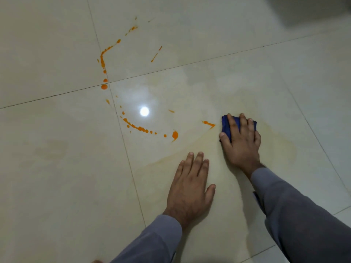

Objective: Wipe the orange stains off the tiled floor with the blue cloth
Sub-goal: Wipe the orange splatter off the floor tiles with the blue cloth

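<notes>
Hands: 2 — left hand (190, 184), right hand (240, 140). Grey sleeves: 2, 1 per arm, left sleeve (152, 242), right sleeve (303, 215).

Blue cloth (226, 123): 1.

Orange stains: 2 long dotted trails — upper trail (103, 61) and lower arc (139, 128). Plus 1 large blob (175, 135) at the arc's end, 1 round spot (104, 86) at the tile joint, 1 streak (209, 123) just beside the cloth, 1 thin dash (156, 54) further up, 1 small fleck (171, 111). Tiny droplets too many and too small to count surely.

Pale yellowish smear (190, 149): 1 broad patch.

Light reflections (144, 111): 1.

Floor tiles (47, 177): at least 6 partly in view; grout lines crossing at 1 visible junction.
</notes>
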